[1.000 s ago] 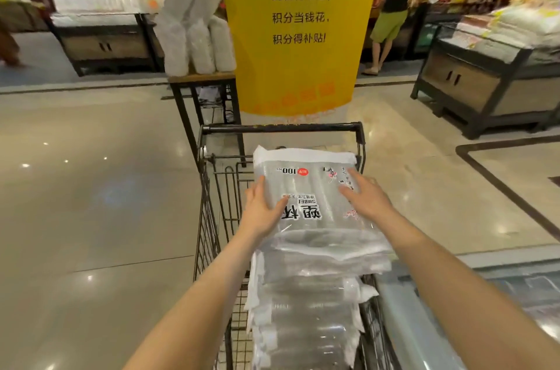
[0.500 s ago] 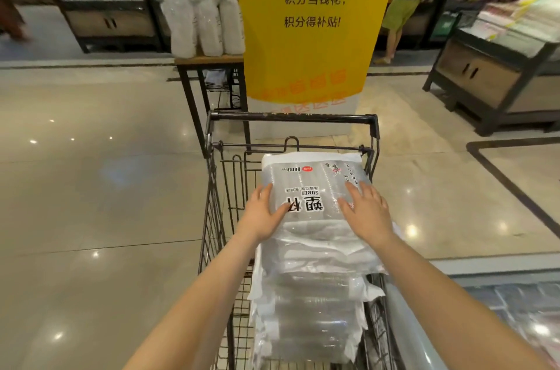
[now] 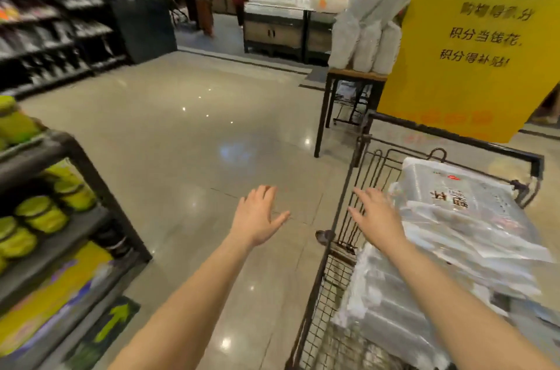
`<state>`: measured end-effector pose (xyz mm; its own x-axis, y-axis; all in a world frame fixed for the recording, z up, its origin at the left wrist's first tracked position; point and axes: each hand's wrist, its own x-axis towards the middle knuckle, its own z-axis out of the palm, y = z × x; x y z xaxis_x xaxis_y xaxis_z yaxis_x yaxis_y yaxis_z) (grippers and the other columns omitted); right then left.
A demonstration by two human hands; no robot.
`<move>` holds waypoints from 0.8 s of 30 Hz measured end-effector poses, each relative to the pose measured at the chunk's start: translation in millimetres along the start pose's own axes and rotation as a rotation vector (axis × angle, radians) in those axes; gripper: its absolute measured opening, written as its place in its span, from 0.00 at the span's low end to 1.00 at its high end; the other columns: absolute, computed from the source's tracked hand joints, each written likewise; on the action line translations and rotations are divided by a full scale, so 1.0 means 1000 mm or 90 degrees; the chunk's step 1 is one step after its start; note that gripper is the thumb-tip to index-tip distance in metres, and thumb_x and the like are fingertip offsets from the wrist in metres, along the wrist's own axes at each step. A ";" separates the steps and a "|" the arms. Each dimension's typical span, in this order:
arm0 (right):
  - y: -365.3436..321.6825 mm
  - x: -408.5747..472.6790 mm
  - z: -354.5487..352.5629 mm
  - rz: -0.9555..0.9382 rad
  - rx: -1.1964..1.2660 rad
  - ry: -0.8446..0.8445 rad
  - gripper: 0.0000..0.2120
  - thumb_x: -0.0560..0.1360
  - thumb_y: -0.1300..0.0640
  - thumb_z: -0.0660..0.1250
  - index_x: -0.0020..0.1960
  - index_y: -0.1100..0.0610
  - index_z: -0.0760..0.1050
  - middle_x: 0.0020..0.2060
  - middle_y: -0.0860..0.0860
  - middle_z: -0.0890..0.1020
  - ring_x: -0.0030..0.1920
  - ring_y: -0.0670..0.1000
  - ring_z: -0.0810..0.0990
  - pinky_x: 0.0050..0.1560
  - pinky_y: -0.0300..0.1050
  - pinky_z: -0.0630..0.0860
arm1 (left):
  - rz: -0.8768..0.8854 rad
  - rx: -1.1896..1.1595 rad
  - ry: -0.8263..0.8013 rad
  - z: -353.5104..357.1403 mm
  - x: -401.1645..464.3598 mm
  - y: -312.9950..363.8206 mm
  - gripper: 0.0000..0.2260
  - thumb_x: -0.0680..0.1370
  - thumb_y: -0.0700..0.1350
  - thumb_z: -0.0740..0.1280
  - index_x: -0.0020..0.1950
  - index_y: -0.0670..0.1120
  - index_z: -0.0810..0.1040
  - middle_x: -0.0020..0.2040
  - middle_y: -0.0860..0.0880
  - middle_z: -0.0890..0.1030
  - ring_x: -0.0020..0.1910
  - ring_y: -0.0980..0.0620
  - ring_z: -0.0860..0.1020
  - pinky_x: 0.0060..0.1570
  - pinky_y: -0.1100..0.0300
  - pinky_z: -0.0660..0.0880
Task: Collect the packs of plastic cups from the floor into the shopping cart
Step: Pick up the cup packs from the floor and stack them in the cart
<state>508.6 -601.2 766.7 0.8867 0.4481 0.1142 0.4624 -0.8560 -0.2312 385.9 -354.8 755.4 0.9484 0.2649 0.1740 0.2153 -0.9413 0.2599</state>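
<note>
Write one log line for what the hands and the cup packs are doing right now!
left hand: open, over floor | right hand: open, beside top pack | packs of plastic cups: stacked in shopping cart | stage: pack released

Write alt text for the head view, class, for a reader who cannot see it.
Both hands, left and right, are open and empty beside a cart stacked with packs of plastic cups. Shiny shop floor ahead, jar shelves on the left.
</note>
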 end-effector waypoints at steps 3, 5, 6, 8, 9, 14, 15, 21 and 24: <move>-0.082 -0.012 0.020 -0.108 0.011 -0.017 0.25 0.79 0.44 0.59 0.74 0.51 0.63 0.71 0.53 0.68 0.71 0.55 0.65 0.71 0.51 0.63 | -0.075 0.018 0.028 -0.034 -0.058 -0.064 0.38 0.71 0.70 0.47 0.73 0.48 0.64 0.69 0.48 0.69 0.67 0.46 0.68 0.63 0.51 0.65; -0.138 -0.023 0.035 -0.177 0.024 -0.036 0.25 0.79 0.44 0.59 0.74 0.51 0.63 0.72 0.53 0.67 0.72 0.54 0.64 0.72 0.51 0.61 | -0.118 0.047 0.047 -0.056 -0.103 -0.105 0.38 0.72 0.69 0.46 0.73 0.47 0.65 0.69 0.47 0.70 0.67 0.45 0.69 0.62 0.51 0.65; -0.170 -0.029 0.043 -0.216 0.031 -0.044 0.25 0.79 0.45 0.59 0.74 0.52 0.64 0.72 0.53 0.68 0.72 0.55 0.64 0.72 0.50 0.60 | -0.146 0.070 0.055 -0.067 -0.128 -0.127 0.35 0.74 0.68 0.49 0.73 0.47 0.65 0.69 0.47 0.70 0.67 0.46 0.69 0.62 0.51 0.65; -0.235 -0.045 0.057 -0.291 0.049 -0.057 0.24 0.78 0.46 0.61 0.72 0.53 0.67 0.71 0.54 0.69 0.71 0.55 0.66 0.70 0.48 0.60 | -0.205 0.111 0.073 -0.087 -0.181 -0.169 0.31 0.76 0.66 0.55 0.73 0.48 0.64 0.69 0.48 0.70 0.67 0.47 0.68 0.64 0.51 0.64; -0.266 -0.054 0.063 -0.325 0.058 -0.063 0.24 0.78 0.47 0.62 0.72 0.54 0.68 0.70 0.54 0.70 0.70 0.55 0.67 0.69 0.48 0.61 | -0.239 0.124 0.076 -0.096 -0.208 -0.188 0.30 0.77 0.65 0.56 0.73 0.48 0.64 0.69 0.49 0.70 0.67 0.47 0.68 0.64 0.51 0.64; -0.406 -0.105 0.091 -0.495 0.096 -0.103 0.24 0.78 0.46 0.62 0.72 0.53 0.67 0.69 0.54 0.71 0.68 0.56 0.69 0.67 0.49 0.64 | -0.420 0.160 0.110 -0.139 -0.341 -0.260 0.32 0.76 0.67 0.52 0.72 0.48 0.67 0.67 0.49 0.72 0.66 0.47 0.70 0.62 0.50 0.67; -0.431 -0.116 0.096 -0.531 0.101 -0.118 0.25 0.78 0.46 0.61 0.73 0.52 0.66 0.69 0.54 0.70 0.68 0.56 0.69 0.67 0.49 0.64 | -0.457 0.163 0.120 -0.145 -0.365 -0.271 0.32 0.75 0.67 0.52 0.71 0.47 0.68 0.67 0.48 0.72 0.65 0.46 0.70 0.61 0.50 0.68; -0.568 -0.176 0.124 -0.736 0.142 -0.175 0.27 0.78 0.45 0.62 0.74 0.51 0.64 0.71 0.51 0.68 0.71 0.52 0.66 0.71 0.50 0.64 | -0.659 0.178 0.164 -0.170 -0.495 -0.306 0.31 0.77 0.63 0.59 0.72 0.45 0.67 0.66 0.47 0.72 0.65 0.46 0.71 0.63 0.51 0.68; -0.629 -0.209 0.137 -0.849 0.141 -0.186 0.26 0.77 0.45 0.63 0.73 0.52 0.66 0.69 0.51 0.71 0.69 0.52 0.69 0.69 0.51 0.67 | -0.759 0.179 0.189 -0.178 -0.549 -0.310 0.30 0.77 0.63 0.59 0.72 0.45 0.67 0.66 0.48 0.73 0.64 0.47 0.71 0.63 0.53 0.69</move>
<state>31.8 -121.5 755.7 -0.2680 0.9483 0.1702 0.9164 0.3054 -0.2588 -242.9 -171.5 748.0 0.0499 0.9810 0.1874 0.9763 -0.0874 0.1979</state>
